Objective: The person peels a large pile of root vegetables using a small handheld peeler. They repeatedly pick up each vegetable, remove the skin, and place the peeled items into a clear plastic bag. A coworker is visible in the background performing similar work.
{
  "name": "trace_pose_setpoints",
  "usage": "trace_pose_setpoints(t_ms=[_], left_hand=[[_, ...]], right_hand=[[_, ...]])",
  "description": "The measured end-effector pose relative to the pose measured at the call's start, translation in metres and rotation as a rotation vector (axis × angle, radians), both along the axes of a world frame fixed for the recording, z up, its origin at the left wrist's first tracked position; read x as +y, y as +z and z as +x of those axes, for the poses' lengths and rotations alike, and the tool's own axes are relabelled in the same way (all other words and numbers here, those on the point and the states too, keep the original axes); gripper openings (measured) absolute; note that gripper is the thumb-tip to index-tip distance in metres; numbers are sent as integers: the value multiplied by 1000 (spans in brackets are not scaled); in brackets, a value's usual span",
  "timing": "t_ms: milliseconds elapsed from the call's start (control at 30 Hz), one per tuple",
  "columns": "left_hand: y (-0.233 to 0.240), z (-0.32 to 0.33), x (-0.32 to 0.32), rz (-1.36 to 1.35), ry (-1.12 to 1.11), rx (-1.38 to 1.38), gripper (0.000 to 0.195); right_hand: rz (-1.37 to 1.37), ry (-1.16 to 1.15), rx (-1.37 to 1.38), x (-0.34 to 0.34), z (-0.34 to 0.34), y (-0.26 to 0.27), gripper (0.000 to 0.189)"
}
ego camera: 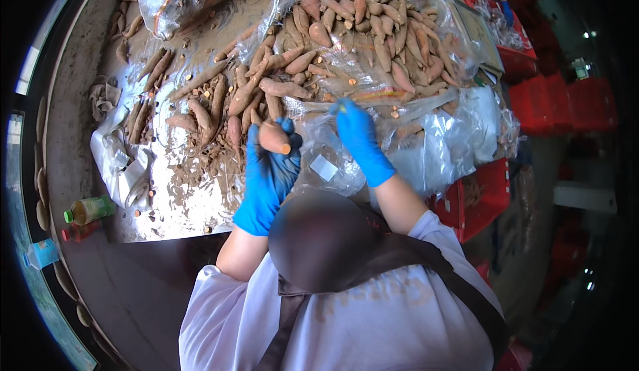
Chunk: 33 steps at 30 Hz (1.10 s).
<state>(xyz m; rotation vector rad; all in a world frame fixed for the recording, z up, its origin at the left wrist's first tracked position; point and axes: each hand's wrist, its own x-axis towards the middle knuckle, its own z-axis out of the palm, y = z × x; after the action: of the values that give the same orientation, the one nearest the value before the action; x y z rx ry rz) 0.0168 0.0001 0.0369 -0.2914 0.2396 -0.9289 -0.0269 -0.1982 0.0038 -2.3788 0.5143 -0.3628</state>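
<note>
A sweet potato [273, 137] with one end cut flat and orange lies in my left hand [272, 166], which wears a blue glove with dirt on its palm and fingers. My right hand [358, 139], gloved in blue too, is raised to the right of it with the fingers curled. A small yellow-green spot shows at its fingertips; blur hides what that is. Beyond both hands, sweet potatoes [284, 89] lie loose on the table, and a bigger heap [384, 26] rests on an opened clear plastic sack [344, 54]. Small cut ends [352, 82] are scattered among them.
Clear plastic bags [457, 126] cover the table's right side. Red crates [481, 196] stand beside it. A full plastic sack [169, 1] sits at the back left, bottles [90, 210] at the left edge. Another person's gloved hand [507, 14] shows top right.
</note>
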Motion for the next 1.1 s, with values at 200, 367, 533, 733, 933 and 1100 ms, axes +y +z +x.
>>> trace_pose_setpoints(t_ms=[200,367,533,733,933,1100], left_hand=[[-11,-12,1,1100,107,-1171,46],[-48,-10,-21,1573,71,-2219,34],[-23,60,-31,1633,697,-2023,23],[-67,126,-53,1951,432,-2655,34],[-60,133,-54,1377,326,-1712,47],[2,62,-55,1244,-113,-1492,49]], right_hand=[[662,9,-199,-14,-23,27,19],[761,-35,-90,-6,-40,11,21],[755,-54,5,-20,-68,-11,23],[829,-40,-156,-25,-68,-47,21],[392,-34,-188,-45,-57,-1,19],[103,-22,-295,-33,-35,40,22]])
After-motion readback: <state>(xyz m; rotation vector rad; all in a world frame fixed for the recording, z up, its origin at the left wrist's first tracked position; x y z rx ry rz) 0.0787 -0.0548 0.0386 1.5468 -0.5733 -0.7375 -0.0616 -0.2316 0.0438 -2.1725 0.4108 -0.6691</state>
